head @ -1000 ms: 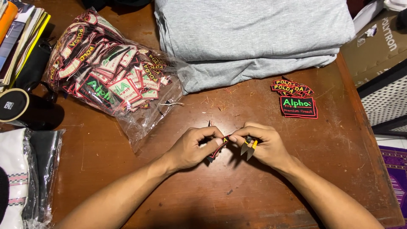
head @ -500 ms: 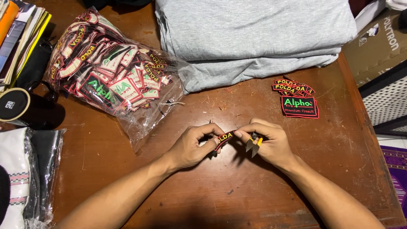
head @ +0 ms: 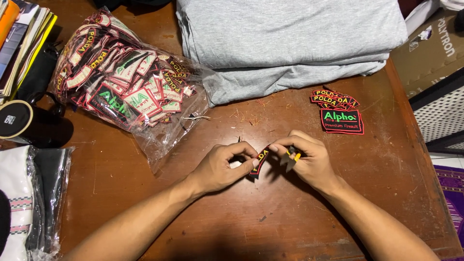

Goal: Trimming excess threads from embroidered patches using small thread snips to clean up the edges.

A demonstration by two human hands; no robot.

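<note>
My left hand [head: 223,166] pinches a small curved black patch [head: 259,161] with red edging and yellow letters, held edge-on above the brown wooden table [head: 203,222]. My right hand [head: 309,159] touches the patch's upper end with its fingertips and also holds a small yellow-handled thread snip [head: 293,156] in its palm. The two hands meet over the table's middle, thumbs and forefingers close together.
A clear plastic bag of patches [head: 121,84] lies at the upper left. Folded grey shirts [head: 290,41] sit at the back. A small pile of finished patches [head: 340,113] lies right of centre. Books, a black cup [head: 19,123] and bagged cloth [head: 29,203] line the left edge.
The patch has turned from nearly flat between the hands to tilted edge-on, and both hands have shifted slightly right and down.
</note>
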